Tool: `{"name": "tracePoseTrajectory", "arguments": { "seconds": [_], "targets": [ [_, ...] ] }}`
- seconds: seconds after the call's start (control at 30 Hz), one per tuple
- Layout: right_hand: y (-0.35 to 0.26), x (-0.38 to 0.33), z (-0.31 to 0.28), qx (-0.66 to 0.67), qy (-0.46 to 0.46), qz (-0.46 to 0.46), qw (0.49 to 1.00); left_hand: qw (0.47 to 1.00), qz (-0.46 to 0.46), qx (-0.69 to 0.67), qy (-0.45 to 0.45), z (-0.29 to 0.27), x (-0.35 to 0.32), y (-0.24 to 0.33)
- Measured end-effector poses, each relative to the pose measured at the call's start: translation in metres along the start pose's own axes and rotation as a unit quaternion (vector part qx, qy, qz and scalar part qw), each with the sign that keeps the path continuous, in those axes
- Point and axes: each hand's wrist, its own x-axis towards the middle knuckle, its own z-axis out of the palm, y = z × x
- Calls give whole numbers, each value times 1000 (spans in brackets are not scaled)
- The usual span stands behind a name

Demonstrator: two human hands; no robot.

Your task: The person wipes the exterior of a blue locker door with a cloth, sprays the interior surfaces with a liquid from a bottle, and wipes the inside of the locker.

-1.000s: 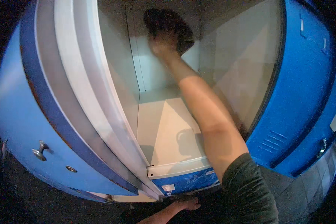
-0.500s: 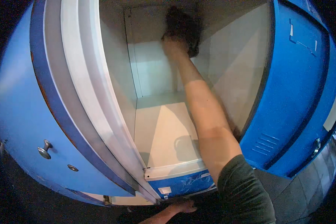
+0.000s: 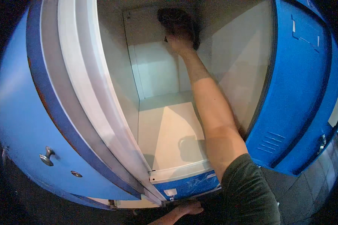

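My right arm reaches deep into an open blue locker (image 3: 167, 131). High up near its back panel, my right hand (image 3: 181, 43) is closed on a dark, soft-looking item (image 3: 174, 17), perhaps cloth; its exact kind is too dim to tell, and the fingers are partly hidden against it. Low in front of the locker, under its front sill (image 3: 186, 186), hangs my left hand (image 3: 191, 207). Its fingers look curled in, in shadow, and no object shows in it.
The locker's blue door (image 3: 300, 90) with vent slots stands swung out on the right. At left is a paler blue door (image 3: 18, 112) with a metal knob (image 3: 47, 156) and a lock. Dark floor tiles (image 3: 300, 198) lie below right.
The dark item has shifted slightly left and spread wider at my right hand. My left hand has moved a little to the right, and the view has shifted slightly.
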Motion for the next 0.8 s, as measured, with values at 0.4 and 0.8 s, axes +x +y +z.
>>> {"name": "tracePoseTrajectory", "arguments": {
  "seconds": [0.4,0.8],
  "targets": [
    [-48,-22,7,78,13,130,988,903,136,-270,304,-98,-144,161],
    [-56,15,26,63,-390,-26,918,338,558,-422,630,-149,-278,255]
  ]
}}
